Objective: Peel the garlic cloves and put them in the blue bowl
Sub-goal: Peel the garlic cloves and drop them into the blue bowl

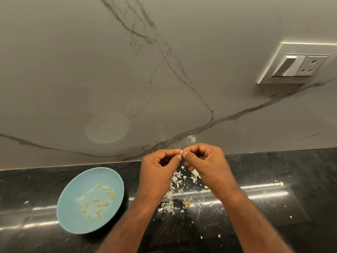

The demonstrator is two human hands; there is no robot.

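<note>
No legible text, label, brand, number or sign in view. Switch-and-socket plate (295,63) on the wall: plain white faces, no markings readable. Blue bowl (73,207): plain surface, no print or stamp visible.
</note>
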